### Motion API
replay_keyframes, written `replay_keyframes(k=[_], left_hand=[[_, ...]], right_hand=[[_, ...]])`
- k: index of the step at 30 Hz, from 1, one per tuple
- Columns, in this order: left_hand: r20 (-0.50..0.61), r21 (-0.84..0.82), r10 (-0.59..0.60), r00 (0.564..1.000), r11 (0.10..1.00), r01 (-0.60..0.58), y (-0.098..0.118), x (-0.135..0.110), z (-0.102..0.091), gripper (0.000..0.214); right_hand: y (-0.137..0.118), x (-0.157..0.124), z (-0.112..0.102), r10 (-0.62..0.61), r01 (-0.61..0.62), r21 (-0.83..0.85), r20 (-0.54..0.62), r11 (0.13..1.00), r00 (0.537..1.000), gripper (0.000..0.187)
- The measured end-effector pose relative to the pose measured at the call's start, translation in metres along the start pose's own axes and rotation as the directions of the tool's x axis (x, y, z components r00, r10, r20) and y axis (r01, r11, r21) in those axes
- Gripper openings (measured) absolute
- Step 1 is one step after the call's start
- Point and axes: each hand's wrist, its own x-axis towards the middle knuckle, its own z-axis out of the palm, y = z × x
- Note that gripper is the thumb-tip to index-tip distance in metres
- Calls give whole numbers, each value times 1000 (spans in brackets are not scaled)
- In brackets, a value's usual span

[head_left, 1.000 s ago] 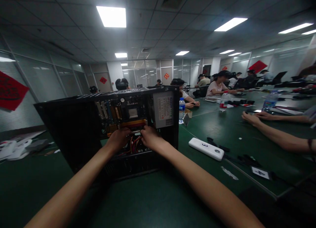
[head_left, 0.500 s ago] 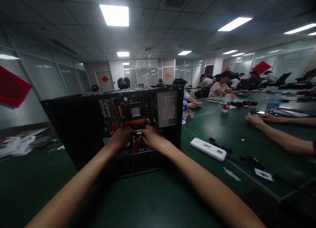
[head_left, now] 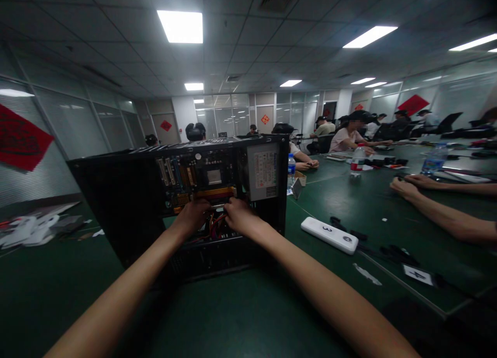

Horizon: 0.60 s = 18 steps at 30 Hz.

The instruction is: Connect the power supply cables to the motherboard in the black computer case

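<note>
An open black computer case (head_left: 128, 203) stands on the green table (head_left: 240, 311), its motherboard (head_left: 196, 179) and grey power supply (head_left: 263, 170) facing me. Both my hands reach inside it, side by side below the motherboard. My left hand (head_left: 193, 215) and my right hand (head_left: 237, 215) are curled, fingers pressing at the yellow-red slot strip (head_left: 212, 193) above a bunch of red and orange cables (head_left: 216, 226). What the fingertips hold is hidden behind the knuckles.
A white box marked 3 (head_left: 329, 235) lies right of the case, with small black parts (head_left: 388, 252) and a card marked 4 (head_left: 417, 274) beyond. Another person's arms (head_left: 438, 213) rest on the table at right. Water bottles (head_left: 286, 172) and several seated people are farther back.
My hands stay in the same spot inside the case. Only the view has shifted slightly.
</note>
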Motion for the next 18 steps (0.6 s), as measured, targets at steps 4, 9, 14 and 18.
replay_keyframes(k=[4,9,14,18], left_hand=[[3,-11,4,1000,1000,-4,-1,1,1,29],[-2,-45,2,1000,999,-2,-1,2,0,27],[-4,-17,-4,1000,1000,4,-2,2,1,28],[7,-29,-1,1000,1000,1,-2,4,1,26]], right_hand=[[1,0,1,2,-2,6,3,1000,1000,25],[2,1,3,-7,7,17,-11,1000,1000,25],[3,1,4,-5,5,17,-10,1000,1000,25],[3,1,3,-8,8,17,-9,1000,1000,26]])
